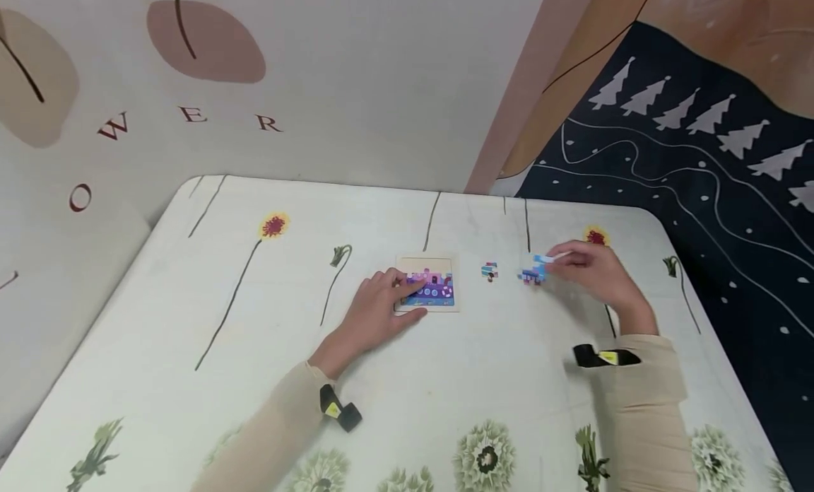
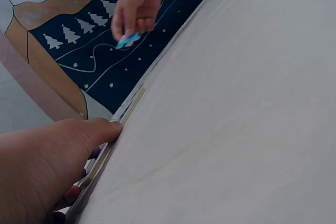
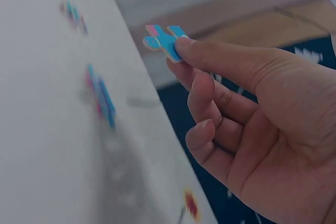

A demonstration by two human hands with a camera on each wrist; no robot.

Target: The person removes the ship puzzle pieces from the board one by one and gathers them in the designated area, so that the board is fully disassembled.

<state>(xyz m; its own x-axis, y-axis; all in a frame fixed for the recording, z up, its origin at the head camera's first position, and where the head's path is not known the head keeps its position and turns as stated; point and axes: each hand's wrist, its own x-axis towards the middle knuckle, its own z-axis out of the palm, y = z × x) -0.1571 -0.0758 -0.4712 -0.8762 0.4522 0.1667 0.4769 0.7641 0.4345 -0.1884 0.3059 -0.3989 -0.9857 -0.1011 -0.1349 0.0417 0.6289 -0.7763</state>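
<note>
A square wooden jigsaw board (image 1: 456,287) lies on the table, partly filled with purple, pink and blue pieces that form a boat picture. My left hand (image 1: 381,305) rests on its left side, index finger extended over the pieces and thumb along the near edge. In the left wrist view the thumb (image 2: 105,128) touches the board's rim. Raised above the table, my right hand (image 1: 588,269) pinches a light-blue puzzle piece (image 3: 164,42) with a pink corner between thumb and index finger. Its other fingers are loosely bent.
Right of the board lies a small group of loose pieces (image 1: 490,271). Another cluster of blue and purple pieces (image 1: 531,276) sits below the right hand. The cloth on the table (image 1: 445,379) has printed flowers. A wall hanging with white trees (image 1: 699,117) borders the right side.
</note>
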